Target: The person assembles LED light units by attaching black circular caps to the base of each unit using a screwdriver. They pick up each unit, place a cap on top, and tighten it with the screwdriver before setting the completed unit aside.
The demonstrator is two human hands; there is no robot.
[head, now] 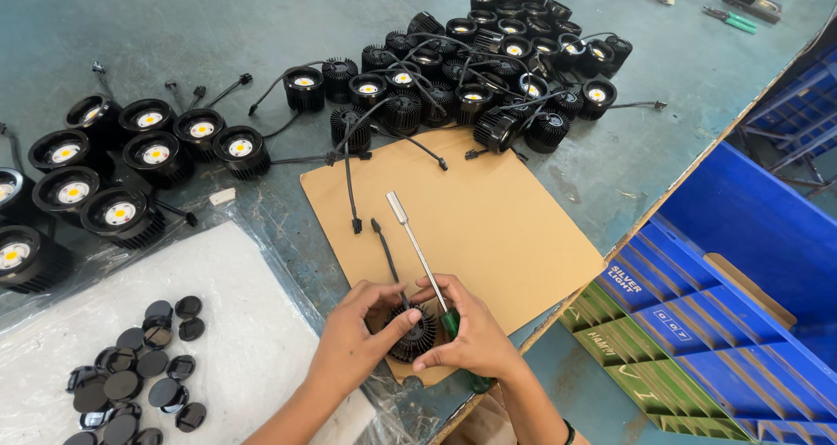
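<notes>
Your left hand (353, 336) and right hand (475, 336) pinch a black finned round lamp housing (413, 333) on the brown cardboard sheet (488, 227) near the desk's front edge. Your right fingers also clamp a green-handled screwdriver (427, 266), its shaft pointing away from you.

A matt brown cardboard sheet (488, 227) lies on a worn, scuffed blue-green table (261, 18). The lamp housing (412, 333) is ribbed black metal, matt. The screwdriver (418, 253) has a shiny steel shaft and green plastic handle. Glossy black plastic discs (139, 375) rest on white foam (235, 323).
</notes>
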